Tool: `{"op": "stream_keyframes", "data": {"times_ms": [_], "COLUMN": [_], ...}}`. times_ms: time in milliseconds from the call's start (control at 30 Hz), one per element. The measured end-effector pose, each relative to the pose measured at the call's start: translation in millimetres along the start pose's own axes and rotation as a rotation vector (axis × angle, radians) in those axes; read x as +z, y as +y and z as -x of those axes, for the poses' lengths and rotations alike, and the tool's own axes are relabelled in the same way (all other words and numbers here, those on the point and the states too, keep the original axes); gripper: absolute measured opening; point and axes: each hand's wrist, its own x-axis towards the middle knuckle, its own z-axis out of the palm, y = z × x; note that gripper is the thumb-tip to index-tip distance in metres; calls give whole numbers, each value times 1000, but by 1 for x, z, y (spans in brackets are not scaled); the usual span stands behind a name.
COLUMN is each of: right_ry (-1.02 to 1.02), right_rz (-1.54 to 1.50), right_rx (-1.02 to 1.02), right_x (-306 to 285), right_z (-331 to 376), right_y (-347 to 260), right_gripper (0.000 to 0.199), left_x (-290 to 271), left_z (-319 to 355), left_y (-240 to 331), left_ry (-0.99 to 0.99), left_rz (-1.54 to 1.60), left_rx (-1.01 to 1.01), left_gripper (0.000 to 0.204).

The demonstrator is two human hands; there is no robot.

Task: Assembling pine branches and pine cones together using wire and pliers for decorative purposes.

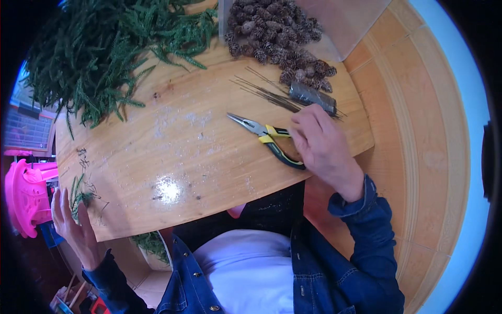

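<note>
At the table's left edge, my left hand (pixel 73 226) has its fingers stretched apart, beside a small green artificial sprig (pixel 76 197) with thin dark stems. My right hand (pixel 325 152) is closed, fingers curled together, over the right side of the table. Whatever its fingertips may pinch is hidden. It covers the handle ends of needle-nose pliers (pixel 253 125) with yellow and black grips, which lie with jaws slightly left and away. Just beyond the hand, a bundle of thin dark wires (pixel 269 96) lies by a grey wrapped roll (pixel 312 98).
A large heap of green artificial branches (pixel 89 57) covers the far left. Small brown pine cones (pixel 277 31) spill from a clear bin (pixel 340 26) at the far right. Glittery specks dot the wooden table (pixel 209 162). A pink plastic stool (pixel 29 196) stands left of it.
</note>
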Motion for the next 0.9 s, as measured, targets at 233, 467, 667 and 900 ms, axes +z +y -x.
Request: {"op": "stream_keyframes", "data": {"times_ms": [233, 467, 667, 900], "right_ry": [-231, -246, -170, -103], "right_rz": [471, 430, 346, 279], "right_rx": [-67, -112, -126, -145], "right_x": [12, 3, -2, -2], "right_z": [-26, -34, -26, -21], "right_y": [30, 33, 34, 36], "right_gripper": [8, 6, 6, 5], "left_x": [-42, -50, -5, 41], "left_z": [-36, -70, -118, -159], "left_y": [103, 159, 211, 276], "left_ry": [-99, -235, -157, -36], "left_rz": [411, 703, 818, 557], "left_rx": [204, 503, 709, 962], "left_gripper": [33, 27, 16, 7]}}
